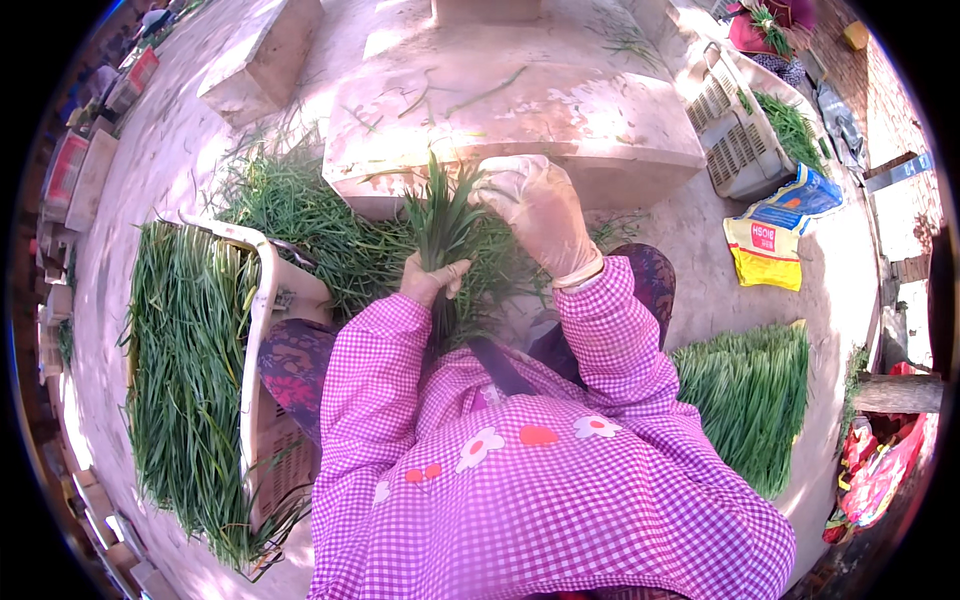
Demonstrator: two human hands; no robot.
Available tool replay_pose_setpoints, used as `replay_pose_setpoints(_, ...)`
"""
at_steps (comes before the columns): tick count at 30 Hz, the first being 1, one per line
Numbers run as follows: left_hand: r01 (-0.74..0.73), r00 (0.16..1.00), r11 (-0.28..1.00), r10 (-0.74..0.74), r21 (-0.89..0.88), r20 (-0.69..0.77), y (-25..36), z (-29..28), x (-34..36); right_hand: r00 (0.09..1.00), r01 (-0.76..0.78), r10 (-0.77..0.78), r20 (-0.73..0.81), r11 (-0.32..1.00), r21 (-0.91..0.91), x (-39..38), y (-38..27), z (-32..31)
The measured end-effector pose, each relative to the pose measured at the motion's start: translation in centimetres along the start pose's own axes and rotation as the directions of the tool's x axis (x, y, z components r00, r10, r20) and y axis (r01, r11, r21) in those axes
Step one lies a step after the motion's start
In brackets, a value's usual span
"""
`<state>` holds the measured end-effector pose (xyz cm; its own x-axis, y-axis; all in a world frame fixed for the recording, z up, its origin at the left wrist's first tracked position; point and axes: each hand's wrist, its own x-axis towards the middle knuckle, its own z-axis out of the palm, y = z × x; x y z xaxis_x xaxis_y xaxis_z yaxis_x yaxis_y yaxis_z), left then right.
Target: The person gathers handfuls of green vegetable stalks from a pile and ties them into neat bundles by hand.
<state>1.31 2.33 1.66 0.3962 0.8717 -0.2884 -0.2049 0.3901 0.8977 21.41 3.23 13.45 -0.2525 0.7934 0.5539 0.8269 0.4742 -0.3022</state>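
My left hand [432, 280] is closed around a bunch of green chives [440, 215], which it holds upright in front of my lap. Their leaf tips fan out above the fist. At the right side of those tips, my right hand [535, 205], in a pale thin glove, has its fingers bent together and pinches at the leaves. Beneath and behind the bunch, a loose heap of chives [310, 215] spreads over the ground. To my left stands a pale plastic crate [262, 290] packed with long chives [190, 370] laid side by side.
A low concrete slab [510, 125] with stray leaves lies just ahead. At my right is a neat stack of chives [750, 400]. Further right are a yellow and blue bag [765, 245] and another crate [735, 130] with greens. Another person [775, 35] holds greens at the far right.
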Motion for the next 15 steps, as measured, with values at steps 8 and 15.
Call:
replay_pose_setpoints(8,-0.028,0.996,0.999,0.031,-0.034,0.081,0.7,0.0,-0.4,0.986,-0.164,0.156,0.051,0.946,0.28,-1.5,-1.9,3.7)
replay_pose_setpoints(15,-0.031,0.997,0.995,0.038,-0.098,0.072,0.1,-0.6,-0.1,0.79,-0.255,0.613,-0.011,0.346,0.903,-0.4,1.1,0.1)
